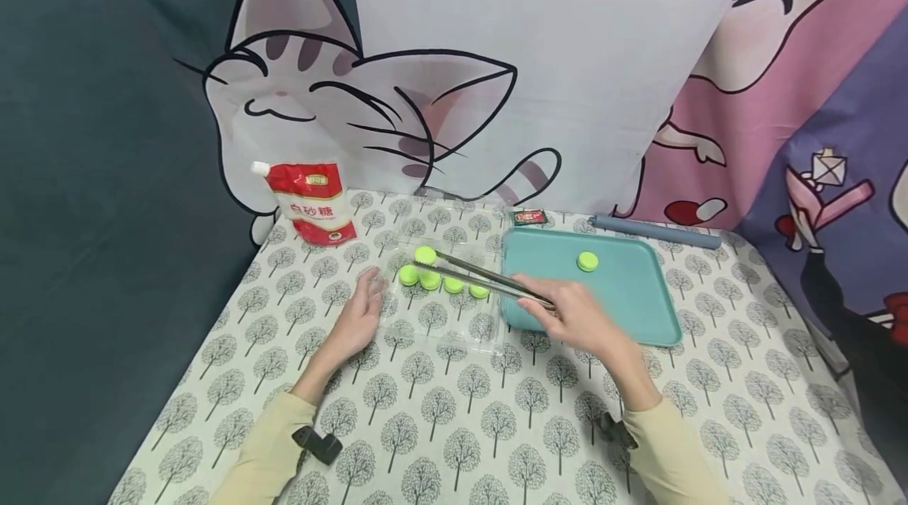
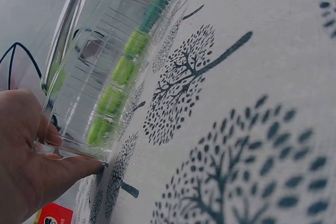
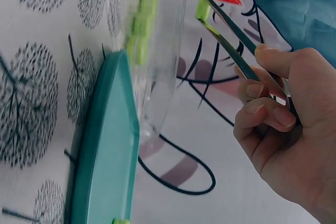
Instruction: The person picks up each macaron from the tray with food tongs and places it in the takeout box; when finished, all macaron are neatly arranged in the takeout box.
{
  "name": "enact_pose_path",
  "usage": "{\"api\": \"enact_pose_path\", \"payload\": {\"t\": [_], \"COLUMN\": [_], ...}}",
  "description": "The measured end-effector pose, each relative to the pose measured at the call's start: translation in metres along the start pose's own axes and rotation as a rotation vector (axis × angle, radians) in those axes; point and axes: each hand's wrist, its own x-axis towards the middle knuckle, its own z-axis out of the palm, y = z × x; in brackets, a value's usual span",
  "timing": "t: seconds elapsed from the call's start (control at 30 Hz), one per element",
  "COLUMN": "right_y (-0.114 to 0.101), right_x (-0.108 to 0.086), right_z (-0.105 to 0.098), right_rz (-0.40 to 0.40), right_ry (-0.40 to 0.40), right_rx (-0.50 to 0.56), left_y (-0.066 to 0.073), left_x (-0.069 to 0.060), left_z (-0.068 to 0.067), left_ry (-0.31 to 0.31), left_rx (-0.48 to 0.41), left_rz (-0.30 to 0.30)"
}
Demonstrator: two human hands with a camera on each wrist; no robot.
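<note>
Container one: a clear plastic box (image 1: 443,339) on the tabletop (image 1: 464,430), covered in a tree print. Inside, four green macarons (image 1: 429,280) sit in a row along its width, toward the middle. The left hand (image 1: 363,310) holds the box at its left end; fingers and thumb grip the plastic there.

Container two: a teal tray (image 1: 613,302), flat on the tabletop just right of the box. Contents: a single macaron (image 1: 587,261), near the far side.

In transit between containers, one held macaron (image 1: 426,254) is nipped between the tips of metal tongs (image 3: 231,23), raised above the rim and over the box's left part, apart from the row. The right hand (image 1: 570,311) holds the tongs, its fingers and thumb pinching both arms.

Container three: a red-and-white pouch (image 1: 315,209) with a white cap, slightly tilted, behind and left of the box. Its contents cannot be seen.

Also noted: a small packet (image 1: 530,217) behind the tray's left corner and a grey-blue rod (image 1: 656,233) along its far edge.
</note>
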Motion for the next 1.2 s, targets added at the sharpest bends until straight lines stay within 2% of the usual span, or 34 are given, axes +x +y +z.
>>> {"api": "enact_pose_path", "payload": {"t": [0.2, 0.43, 0.73, 1.0, 1.2], "right_y": [-0.005, -0.009, -0.014, -0.011, -0.008], "right_x": [0.011, 0.023, 0.030, 0.027, 0.021], "right_z": [0.013, 0.026, 0.036, 0.038, 0.030], "right_rz": [-0.013, -0.052, 0.000, -0.006, -0.017], "right_ry": [-0.086, -0.136, -0.211, -0.179, -0.140], "right_rx": [-0.031, -0.039, 0.017, 0.027, 0.087], "left_y": [0.000, 0.002, 0.004, 0.001, 0.001], "left_x": [-0.001, 0.000, -0.002, -0.001, 0.000], "left_z": [0.000, -0.001, 0.000, 0.001, 0.001], "left_ry": [-0.003, -0.002, 0.024, 0.049, 0.034], "left_rx": [-0.008, -0.001, 0.039, 0.060, 0.039], "left_rz": [-0.001, 0.004, -0.004, -0.005, -0.009]}}
